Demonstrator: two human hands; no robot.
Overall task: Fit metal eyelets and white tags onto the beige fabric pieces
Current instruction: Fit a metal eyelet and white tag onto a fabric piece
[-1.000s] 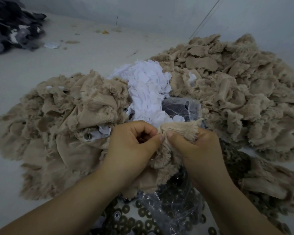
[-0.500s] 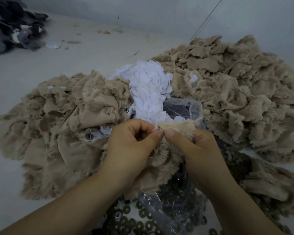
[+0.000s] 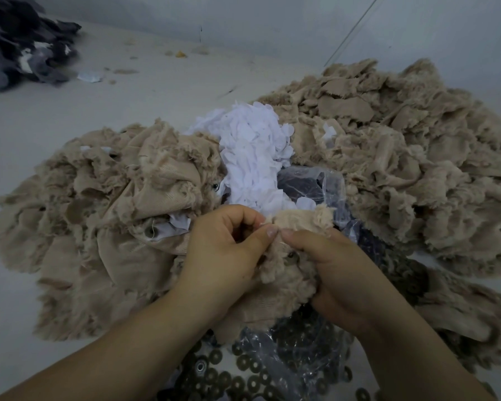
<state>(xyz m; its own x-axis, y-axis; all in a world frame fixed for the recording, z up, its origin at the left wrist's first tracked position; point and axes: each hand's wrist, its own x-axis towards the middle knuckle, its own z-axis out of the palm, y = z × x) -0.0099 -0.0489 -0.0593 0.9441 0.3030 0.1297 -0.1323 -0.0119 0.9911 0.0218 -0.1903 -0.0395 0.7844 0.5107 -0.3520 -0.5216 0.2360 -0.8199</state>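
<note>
Here, both hands meet in the middle, thumb tips almost touching. The left hand [image 3: 226,250] and the right hand [image 3: 339,273] each pinch the same beige piece [image 3: 298,221] with curled fingers. White tags [image 3: 252,157] sit in a heap just behind it. Beige piles lie on the left [image 3: 99,215] and right [image 3: 402,157]. Dark round eyelets [image 3: 243,369] lie near the wrists, some under a clear bag [image 3: 289,354].
</note>
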